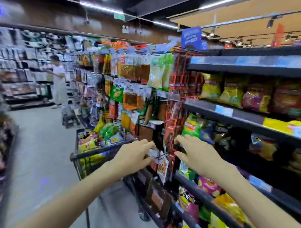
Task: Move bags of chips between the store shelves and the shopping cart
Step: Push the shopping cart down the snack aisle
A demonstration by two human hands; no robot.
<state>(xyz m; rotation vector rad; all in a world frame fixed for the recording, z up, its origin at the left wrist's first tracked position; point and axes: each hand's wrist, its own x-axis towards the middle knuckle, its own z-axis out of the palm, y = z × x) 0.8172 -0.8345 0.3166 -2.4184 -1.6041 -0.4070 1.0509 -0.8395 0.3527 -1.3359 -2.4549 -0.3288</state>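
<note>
- A black wire shopping cart (87, 152) stands in the aisle at left, its basket holding yellow and green chip bags (102, 136) piled toward its far end.
- The left hand (131, 159) reaches forward just past the cart's near right corner, its grip loosely spread and holding nothing; the cart's bags lie beyond it, to its left, apart from the fingers.
- The right hand (198, 155) is stretched out flat with a wide, empty grip, toward the black store shelves (237, 113).
- A green chip bag (191, 126) sits at the shelf's left end, just above the right fingertips; whether they touch is blurred.
</note>
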